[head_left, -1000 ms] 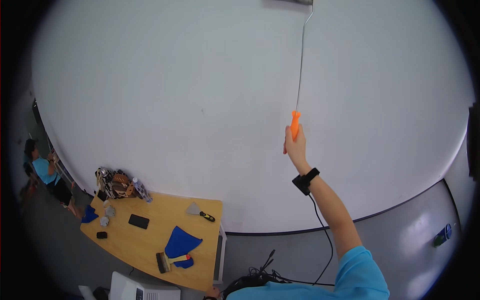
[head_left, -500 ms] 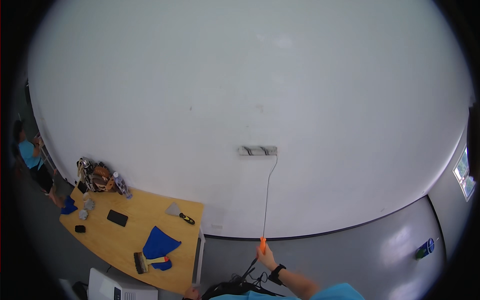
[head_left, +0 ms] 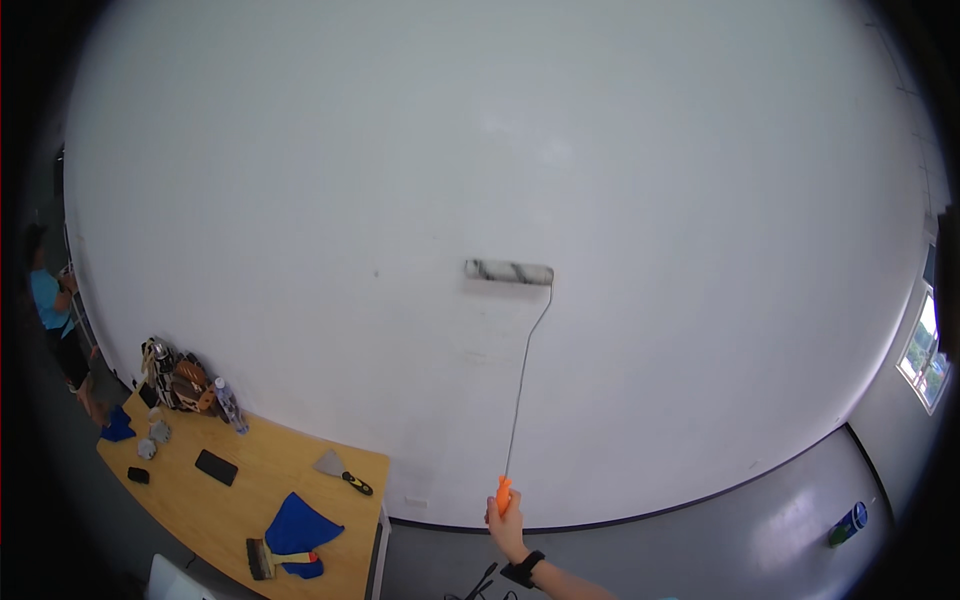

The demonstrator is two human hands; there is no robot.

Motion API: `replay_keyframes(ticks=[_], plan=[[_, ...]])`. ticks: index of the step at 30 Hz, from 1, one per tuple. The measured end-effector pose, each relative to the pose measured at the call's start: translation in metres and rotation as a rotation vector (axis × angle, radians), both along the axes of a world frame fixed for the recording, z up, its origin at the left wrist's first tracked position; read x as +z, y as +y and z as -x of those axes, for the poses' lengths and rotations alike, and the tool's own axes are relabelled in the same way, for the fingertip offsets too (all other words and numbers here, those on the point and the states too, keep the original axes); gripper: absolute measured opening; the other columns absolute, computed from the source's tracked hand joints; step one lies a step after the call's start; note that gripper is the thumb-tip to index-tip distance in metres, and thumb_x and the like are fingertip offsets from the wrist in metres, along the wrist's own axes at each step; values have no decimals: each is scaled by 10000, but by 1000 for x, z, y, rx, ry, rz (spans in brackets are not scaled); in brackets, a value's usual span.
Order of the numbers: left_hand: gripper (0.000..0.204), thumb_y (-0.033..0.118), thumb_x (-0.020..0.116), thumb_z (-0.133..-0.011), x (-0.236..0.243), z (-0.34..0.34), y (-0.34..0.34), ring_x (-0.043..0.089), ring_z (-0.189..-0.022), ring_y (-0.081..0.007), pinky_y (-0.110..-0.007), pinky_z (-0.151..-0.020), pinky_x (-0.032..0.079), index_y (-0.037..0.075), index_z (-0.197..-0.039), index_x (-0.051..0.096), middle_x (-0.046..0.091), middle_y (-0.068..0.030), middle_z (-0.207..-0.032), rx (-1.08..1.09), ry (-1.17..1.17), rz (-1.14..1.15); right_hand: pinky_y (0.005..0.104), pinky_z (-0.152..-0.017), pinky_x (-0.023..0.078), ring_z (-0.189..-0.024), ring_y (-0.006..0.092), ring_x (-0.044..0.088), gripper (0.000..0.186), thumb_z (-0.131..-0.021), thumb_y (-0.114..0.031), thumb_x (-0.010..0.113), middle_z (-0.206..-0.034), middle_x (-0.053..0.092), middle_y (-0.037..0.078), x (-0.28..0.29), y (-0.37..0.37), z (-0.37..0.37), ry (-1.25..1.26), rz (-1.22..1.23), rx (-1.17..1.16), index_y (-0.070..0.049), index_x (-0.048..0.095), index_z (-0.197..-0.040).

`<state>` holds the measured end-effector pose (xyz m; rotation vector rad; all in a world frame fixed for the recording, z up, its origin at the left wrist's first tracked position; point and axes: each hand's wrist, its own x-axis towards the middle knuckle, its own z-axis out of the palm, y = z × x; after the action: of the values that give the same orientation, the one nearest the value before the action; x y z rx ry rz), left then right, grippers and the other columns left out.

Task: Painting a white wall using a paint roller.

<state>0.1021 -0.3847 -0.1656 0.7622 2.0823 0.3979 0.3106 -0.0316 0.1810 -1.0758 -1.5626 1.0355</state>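
Forearm (head_left: pixel 572 582) nearest, rising from the lower edge, black band (head_left: pixel 523 570) at the wrist. Right hand (head_left: pixel 508 527) closed around the orange handle (head_left: pixel 503 494) of a paint roller (head_left: pixel 510 271), fingers wrapped on it. Left hand out of frame; cannot tell its state, nor whether the two hands are apart or together.

Roller runs up and away from the grip: thin bent metal rod out of the handle, then the sleeve well beyond the hand, almost level, pale with dark streaks. Sleeve is at the white wall (head_left: pixel 700 250), a faint shadow just under it; cannot tell whether it touches.

Wooden desk (head_left: pixel 220 520) left of the right hand, well apart from it. Near end: wide brush (head_left: pixel 260 560), handle lying over a blue cloth (head_left: pixel 300 523). Farther along: scraper (head_left: pixel 357 484) with dark and yellow handle, black phone (head_left: pixel 216 467) lying flat. By the wall: clear bottle (head_left: pixel 230 405) beside a bag (head_left: pixel 190 385).

Right side, on the grey floor: blue and green container (head_left: pixel 848 524). Far left, near the wall's end: another person (head_left: pixel 50 300), blue top.
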Motion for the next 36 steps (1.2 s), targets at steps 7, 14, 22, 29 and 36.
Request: replay_keyframes(ticks=[7,14,22,29,36], plan=[[373,321,583,-893,27,-12,-2,641,-858,-290,-409,-760,506,0,-1075,637,664,-191,-923,8,203,-30,249,-587,459,-653,103,530,426,-945,-118,530,-806,554,47,252,118,21,273,-459,179,-15,346,-1315],[395,373,544,-879,33,-20,-6,622,-819,-354,-452,-715,482,9,-1009,627,644,-235,-897,107,191,-119,277,-453,476,-596,122,552,448,-952,-277,521,-876,541,80,549,123,61,301,-703,212,-36,418,-1315],[435,433,500,-863,3,-34,-19,600,-774,-427,-502,-663,454,20,-934,616,621,-285,-868,176,235,-257,268,-524,463,-611,112,531,416,-921,-303,549,-824,569,57,691,89,120,220,-907,131,-15,527,-1220],[413,411,500,-862,3,-28,-14,608,-744,-404,-485,-653,463,22,-928,623,627,-262,-837,155,169,-163,271,-470,416,-556,103,503,372,-920,-267,531,-789,564,48,660,101,160,145,-935,15,0,546,-1179],[381,377,507,-864,16,-18,-10,620,-715,-366,-457,-648,478,23,-931,632,637,-227,-805,110,131,-111,233,-418,368,-488,68,451,372,-952,-291,528,-775,557,35,537,138,123,244,-940,24,-19,527,-1206]])
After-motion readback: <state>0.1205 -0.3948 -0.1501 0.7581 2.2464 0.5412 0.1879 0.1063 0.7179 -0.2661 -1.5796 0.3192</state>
